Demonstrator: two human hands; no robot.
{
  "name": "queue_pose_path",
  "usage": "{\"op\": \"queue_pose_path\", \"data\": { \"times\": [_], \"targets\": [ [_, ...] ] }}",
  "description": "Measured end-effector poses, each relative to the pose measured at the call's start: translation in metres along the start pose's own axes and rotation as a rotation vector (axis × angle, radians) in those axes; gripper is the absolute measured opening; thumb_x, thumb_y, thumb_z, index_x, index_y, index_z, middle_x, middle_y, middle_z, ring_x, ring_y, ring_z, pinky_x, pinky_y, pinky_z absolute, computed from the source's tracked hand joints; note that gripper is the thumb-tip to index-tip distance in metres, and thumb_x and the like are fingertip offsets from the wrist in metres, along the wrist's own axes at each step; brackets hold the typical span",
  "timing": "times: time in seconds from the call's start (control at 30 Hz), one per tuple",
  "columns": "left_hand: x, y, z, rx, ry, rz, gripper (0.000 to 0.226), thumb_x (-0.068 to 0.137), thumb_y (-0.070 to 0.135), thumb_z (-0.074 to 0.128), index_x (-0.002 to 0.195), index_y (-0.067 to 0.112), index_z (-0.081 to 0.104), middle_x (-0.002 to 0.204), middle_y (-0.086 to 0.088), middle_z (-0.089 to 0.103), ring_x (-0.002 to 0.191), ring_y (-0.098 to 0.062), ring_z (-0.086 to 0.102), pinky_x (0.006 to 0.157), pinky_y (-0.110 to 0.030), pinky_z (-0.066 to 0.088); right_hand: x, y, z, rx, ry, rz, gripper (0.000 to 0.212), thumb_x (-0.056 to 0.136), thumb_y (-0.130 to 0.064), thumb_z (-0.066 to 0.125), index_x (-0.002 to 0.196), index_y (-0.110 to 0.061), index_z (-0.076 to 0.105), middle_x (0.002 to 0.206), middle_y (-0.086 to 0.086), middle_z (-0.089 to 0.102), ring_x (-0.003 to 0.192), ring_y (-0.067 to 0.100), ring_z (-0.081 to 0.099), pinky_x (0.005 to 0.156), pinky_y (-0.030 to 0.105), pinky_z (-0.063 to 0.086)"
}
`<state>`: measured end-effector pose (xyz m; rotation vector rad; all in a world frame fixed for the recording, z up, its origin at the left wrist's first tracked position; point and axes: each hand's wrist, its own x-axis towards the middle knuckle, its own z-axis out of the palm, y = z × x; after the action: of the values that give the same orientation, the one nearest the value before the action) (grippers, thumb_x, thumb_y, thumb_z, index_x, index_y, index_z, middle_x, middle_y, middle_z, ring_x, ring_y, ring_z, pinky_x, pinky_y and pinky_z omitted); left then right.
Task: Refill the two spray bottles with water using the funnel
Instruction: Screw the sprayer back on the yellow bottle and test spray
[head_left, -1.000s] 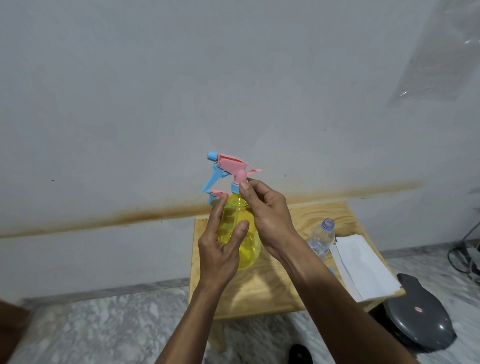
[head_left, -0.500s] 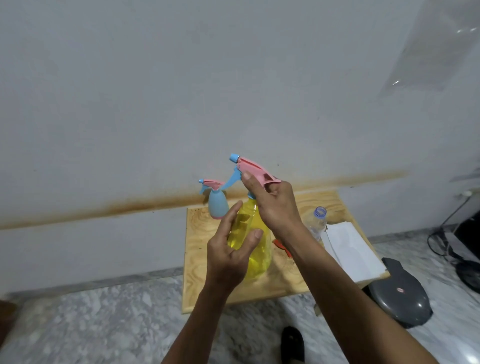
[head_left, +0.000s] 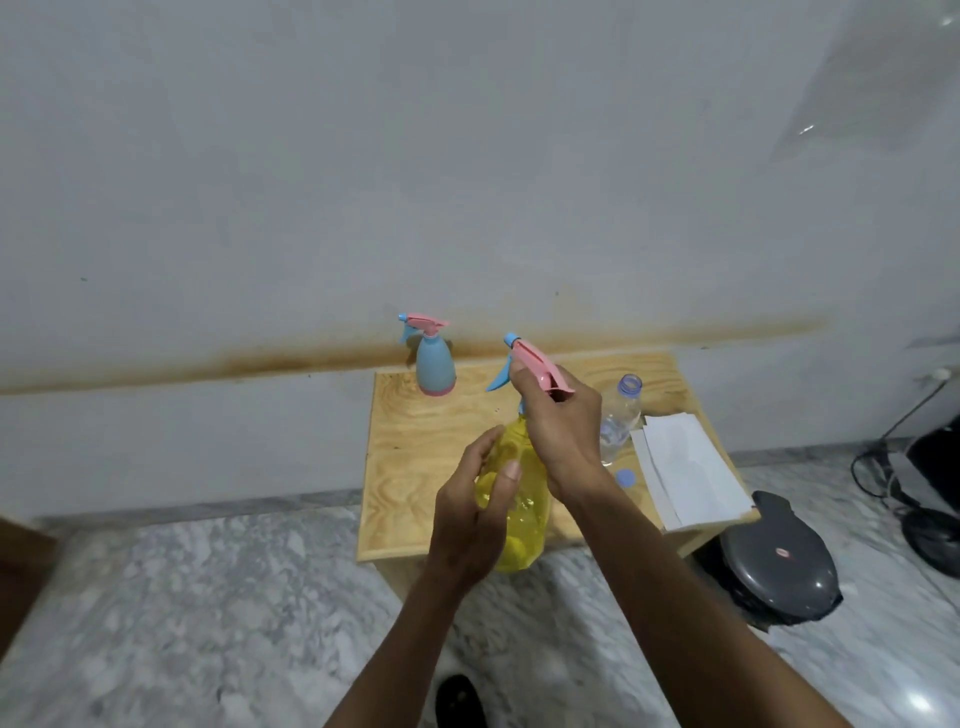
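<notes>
I hold a yellow spray bottle in the air over the front of the wooden table. My left hand wraps its body. My right hand grips its neck and the pink and blue spray head. A second spray bottle, blue with a pink base and head, stands upright at the table's back edge. A clear water bottle with no cap stands to the right of my hands, its blue cap lying on the table beside it. The funnel is hidden.
White papers lie on the table's right side. A dark grey round appliance sits on the marble floor to the right, with cables and a dark object further right. The wall stands close behind the table.
The yellow bottle and both hands have come down and nearer to me, toward the table's front edge. The view has tilted down, so the blue bottle now shows apart from the yellow one.
</notes>
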<state>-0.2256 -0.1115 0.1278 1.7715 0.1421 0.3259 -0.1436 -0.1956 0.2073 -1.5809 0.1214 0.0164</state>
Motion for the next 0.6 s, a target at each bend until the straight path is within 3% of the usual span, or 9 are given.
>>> {"op": "queue_pose_path", "data": {
  "times": [0.1, 0.23, 0.3, 0.4, 0.53, 0.6],
  "targets": [
    [-0.022, -0.010, 0.010, 0.038, 0.029, 0.021, 0.065, 0.087, 0.052, 0.060, 0.142, 0.018, 0.052, 0.134, 0.017, 0.059, 0.122, 0.010, 0.054, 0.098, -0.011, 0.043, -0.011, 0.013, -0.013, -0.047, -0.032, 0.065, 0.021, 0.091, -0.034, 0.069, 0.071, -0.025, 0.071, 0.053, -0.010, 0.046, 0.052, 0.009, 0.040, 0.057, 0.029, 0.039],
    [-0.061, -0.025, 0.031, 0.020, 0.090, -0.011, 0.062, 0.091, 0.052, 0.062, 0.142, 0.018, 0.053, 0.141, 0.012, 0.057, 0.132, -0.001, 0.053, 0.106, -0.020, 0.043, -0.030, 0.036, -0.037, -0.094, -0.018, 0.115, 0.036, 0.093, -0.036, 0.066, 0.057, -0.028, 0.066, 0.052, -0.010, 0.048, 0.053, 0.010, 0.044, 0.058, 0.028, 0.040],
    [-0.086, -0.031, 0.045, -0.008, 0.089, -0.045, 0.059, 0.093, 0.045, 0.061, 0.144, 0.018, 0.052, 0.143, 0.011, 0.056, 0.134, -0.003, 0.051, 0.107, -0.020, 0.043, -0.043, 0.050, -0.050, -0.114, -0.008, 0.145, 0.031, 0.093, -0.037, 0.065, 0.064, -0.025, 0.067, 0.057, -0.009, 0.053, 0.057, 0.011, 0.052, 0.060, 0.028, 0.043],
    [-0.124, -0.039, 0.061, 0.012, 0.136, -0.084, 0.053, 0.094, 0.037, 0.063, 0.143, 0.020, 0.054, 0.139, 0.013, 0.059, 0.129, -0.001, 0.055, 0.101, -0.019, 0.047, -0.060, 0.073, -0.070, -0.170, -0.031, 0.206, 0.025, 0.090, -0.042, 0.066, 0.094, -0.019, 0.075, 0.076, -0.006, 0.066, 0.081, 0.019, 0.064, 0.078, 0.033, 0.050],
    [-0.166, -0.045, 0.074, -0.036, 0.166, -0.184, 0.045, 0.093, 0.029, 0.065, 0.138, 0.028, 0.058, 0.132, 0.027, 0.061, 0.126, 0.001, 0.057, 0.100, -0.018, 0.048, -0.080, 0.094, -0.093, -0.296, -0.158, 0.259, 0.032, 0.091, -0.040, 0.063, 0.078, -0.012, 0.069, 0.074, 0.001, 0.065, 0.075, 0.021, 0.060, 0.071, 0.032, 0.045],
    [-0.183, -0.048, 0.079, -0.042, 0.173, -0.212, 0.044, 0.095, 0.028, 0.065, 0.139, 0.025, 0.058, 0.135, 0.022, 0.061, 0.128, -0.001, 0.056, 0.102, -0.020, 0.048, -0.092, 0.104, -0.100, -0.325, -0.162, 0.215, 0.032, 0.094, -0.036, 0.061, 0.077, -0.009, 0.067, 0.070, 0.002, 0.061, 0.069, 0.020, 0.055, 0.067, 0.032, 0.042]
  ]
}}
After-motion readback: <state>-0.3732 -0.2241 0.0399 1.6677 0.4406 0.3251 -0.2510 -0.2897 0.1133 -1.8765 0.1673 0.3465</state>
